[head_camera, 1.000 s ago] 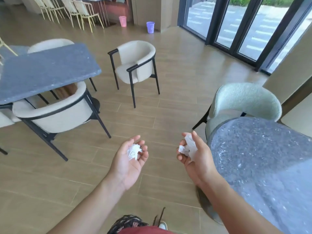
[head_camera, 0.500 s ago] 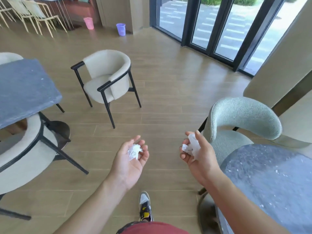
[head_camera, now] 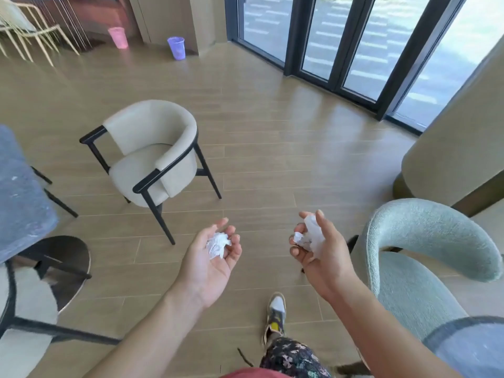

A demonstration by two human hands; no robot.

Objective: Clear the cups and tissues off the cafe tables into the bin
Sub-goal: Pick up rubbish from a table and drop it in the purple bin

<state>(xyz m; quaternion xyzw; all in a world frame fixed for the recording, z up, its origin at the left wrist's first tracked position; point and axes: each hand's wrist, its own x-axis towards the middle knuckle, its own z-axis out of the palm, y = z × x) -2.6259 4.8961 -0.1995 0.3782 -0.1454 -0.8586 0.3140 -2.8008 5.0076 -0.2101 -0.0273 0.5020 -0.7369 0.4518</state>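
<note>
**Tissues in hand, bins across the room**

Nearest the camera, both hands are loaded. The left hand (head_camera: 210, 260) lies palm up, its fingers (head_camera: 231, 236) loosely curled round a crumpled tissue (head_camera: 218, 245) cupped in the palm. The right hand (head_camera: 320, 255) pinches a tissue wad (head_camera: 311, 236) between thumb and curled fingers, with part of the paper standing up above the grip. So the picking-up of these two pieces looks done; dropping them is not.

Below the hands a shoe (head_camera: 276, 312) points forward over the wooden floor (head_camera: 272, 165), which reads as a step toward the far wall, though that is a judgement. At the lower right, a corner of a speckled desk (head_camera: 469, 347) shows behind a green chair (head_camera: 425, 241); at the left edge is a grey-blue desk (head_camera: 21, 192). The parts of both tops that are in view carry no cup or tissue, but most of each is cut off by the frame, so I cannot tell whether they are fully cleared. No cup shows anywhere.

Further on stands a cream chair (head_camera: 152, 159), well apart from the hands. Farthest off, by the wall, are a purple bin (head_camera: 176, 47) and a pink bin (head_camera: 118, 37) – which of them is meant I cannot tell. What is left – carry both tissues across, release them, then check the desks.
</note>
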